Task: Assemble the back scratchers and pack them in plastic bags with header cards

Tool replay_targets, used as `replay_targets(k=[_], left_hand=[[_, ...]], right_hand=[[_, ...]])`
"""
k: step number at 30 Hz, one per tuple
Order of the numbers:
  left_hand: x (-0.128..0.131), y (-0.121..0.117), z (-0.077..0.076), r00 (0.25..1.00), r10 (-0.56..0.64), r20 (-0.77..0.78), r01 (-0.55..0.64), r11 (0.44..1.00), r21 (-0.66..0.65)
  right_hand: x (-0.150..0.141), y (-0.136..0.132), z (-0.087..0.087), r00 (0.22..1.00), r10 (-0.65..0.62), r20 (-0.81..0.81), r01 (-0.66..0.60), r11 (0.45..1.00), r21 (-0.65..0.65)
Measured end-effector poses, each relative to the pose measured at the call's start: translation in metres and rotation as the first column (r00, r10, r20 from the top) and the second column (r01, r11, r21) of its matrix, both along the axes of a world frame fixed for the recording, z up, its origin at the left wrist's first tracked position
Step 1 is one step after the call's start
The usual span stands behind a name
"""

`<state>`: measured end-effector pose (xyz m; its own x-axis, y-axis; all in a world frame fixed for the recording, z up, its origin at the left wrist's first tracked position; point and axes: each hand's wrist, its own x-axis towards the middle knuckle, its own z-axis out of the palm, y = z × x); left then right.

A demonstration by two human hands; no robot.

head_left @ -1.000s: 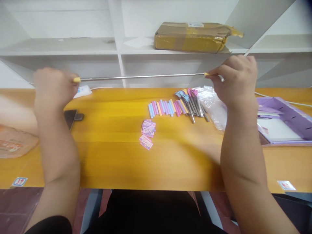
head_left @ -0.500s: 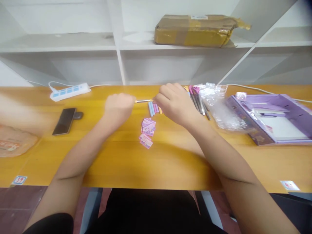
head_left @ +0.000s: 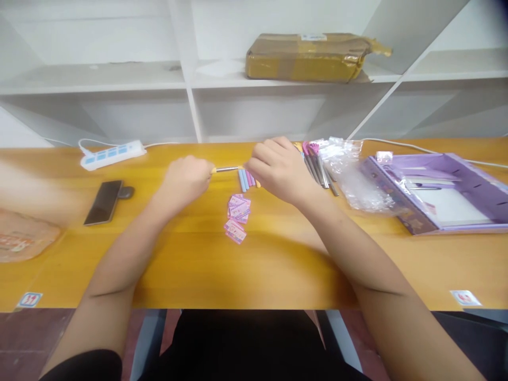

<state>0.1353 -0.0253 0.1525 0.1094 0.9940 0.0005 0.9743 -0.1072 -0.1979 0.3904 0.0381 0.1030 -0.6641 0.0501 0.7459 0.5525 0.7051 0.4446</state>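
Observation:
My left hand is closed on the yellow left end of a slim yellow-and-silver pen. My right hand pinches the pen's other end, so it lies level between both hands above the desk. Only its silver middle and bits of yellow show; my fingers cover the rest. Just beyond and below my right fingers lies a row of blue, purple, pink and yellow sticks, partly hidden. Nearer to me, several small pink-purple printed cards overlap in a loose pile. Right of my right hand are several silver sticks with pink and yellow tops.
Clear plastic wrappers and a purple box holding papers and a pen are at the right. A phone, power strip and orange bag are on the left. A taped carton sits on the shelf.
Both hands keep hold of the pen and have shifted slightly left and down in the picture. The whole view has moved a little too. Nothing on the desk has visibly been moved.

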Motion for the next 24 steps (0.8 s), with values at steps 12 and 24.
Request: replay_targets(k=[12, 24], left_hand=[[0.013, -0.008, -0.004, 0.996, 0.087, -0.033, -0.085, 0.995, 0.058], [-0.059, -0.002, 0.04, 0.963, 0.267, -0.046, -0.242, 0.924, 0.296]], right_hand=[[-0.004, -0.011, 0.005, 0.996, -0.086, 0.017, 0.087, 0.995, -0.049], [0.083, 0.031, 0.05, 0.844, -0.536, -0.028, 0.505, 0.811, -0.295]])
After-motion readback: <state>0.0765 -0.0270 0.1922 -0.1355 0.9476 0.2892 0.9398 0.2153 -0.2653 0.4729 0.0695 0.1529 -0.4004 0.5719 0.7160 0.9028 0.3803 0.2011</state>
